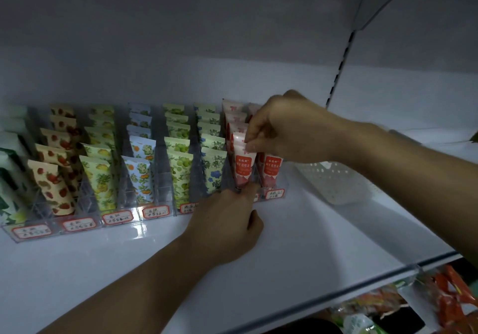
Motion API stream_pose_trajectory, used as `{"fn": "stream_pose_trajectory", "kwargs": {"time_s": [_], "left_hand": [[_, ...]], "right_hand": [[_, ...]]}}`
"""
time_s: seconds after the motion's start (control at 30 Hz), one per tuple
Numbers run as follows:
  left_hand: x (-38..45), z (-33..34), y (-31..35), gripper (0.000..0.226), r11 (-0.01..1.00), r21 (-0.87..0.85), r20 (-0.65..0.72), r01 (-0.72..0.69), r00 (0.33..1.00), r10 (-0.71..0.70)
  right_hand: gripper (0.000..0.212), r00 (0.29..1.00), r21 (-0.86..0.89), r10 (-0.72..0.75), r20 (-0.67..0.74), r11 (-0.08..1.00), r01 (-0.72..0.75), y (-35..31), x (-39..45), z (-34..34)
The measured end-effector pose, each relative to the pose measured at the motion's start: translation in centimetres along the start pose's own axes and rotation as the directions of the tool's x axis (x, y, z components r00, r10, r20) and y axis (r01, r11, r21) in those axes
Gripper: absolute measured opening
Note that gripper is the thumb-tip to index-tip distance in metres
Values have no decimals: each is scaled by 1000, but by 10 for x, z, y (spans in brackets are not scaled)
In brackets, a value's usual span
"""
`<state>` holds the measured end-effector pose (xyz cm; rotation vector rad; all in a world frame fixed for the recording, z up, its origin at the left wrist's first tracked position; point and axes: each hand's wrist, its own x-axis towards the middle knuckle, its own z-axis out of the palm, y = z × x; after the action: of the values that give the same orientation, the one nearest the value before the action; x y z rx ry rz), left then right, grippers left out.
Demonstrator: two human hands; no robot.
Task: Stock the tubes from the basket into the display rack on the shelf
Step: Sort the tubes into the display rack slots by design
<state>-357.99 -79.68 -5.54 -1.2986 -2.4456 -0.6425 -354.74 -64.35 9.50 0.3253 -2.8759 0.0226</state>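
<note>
Dimly lit white shelf (pixel 310 230); right hand (pixel 279 129) pinches tube (pixel 243 163), left hand (pixel 227 225) curled.

1 head-worn wide-angle view looks forward and down from close range onto a white shelf (pixel 297 230); the display rack (pixel 144 220) spreads left of the fingers (pixel 249 147), the basket (pixel 336 183) just right of them.
</note>
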Motion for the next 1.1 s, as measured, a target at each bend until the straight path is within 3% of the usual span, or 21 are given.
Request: {"fn": "stream_pose_trajectory", "kwargs": {"time_s": [0.3,0.43,0.63,0.8,0.97,1.1], "left_hand": [[-2,2,-2,51,1000,-11,-12,-10,1000,10],[-3,2,-1,49,1000,-11,-23,-11,1000,11],[-3,2,-1,51,1000,-9,-29,-25,999,25],[-5,-1,0,54,1000,-22,-34,-21,999,20],[-5,-2,0,55,998,-51,-26,-25,999,24],[-6,-2,1,54,999,-42,-31,-26,999,25]], "right_hand": [[15,995,52,51,87,997,-56,-5,10,12],[24,998,8,16,66,1000,-16,-9,9,16],[36,985,-26,116,129,993,-113,-19,15,11],[33,980,-92,122,156,990,-109,-25,12,5],[19,980,-83,64,-186,993,-81,-12,12,-12],[17,997,-113,83,-8,990,-83,-12,17,-4]]}}
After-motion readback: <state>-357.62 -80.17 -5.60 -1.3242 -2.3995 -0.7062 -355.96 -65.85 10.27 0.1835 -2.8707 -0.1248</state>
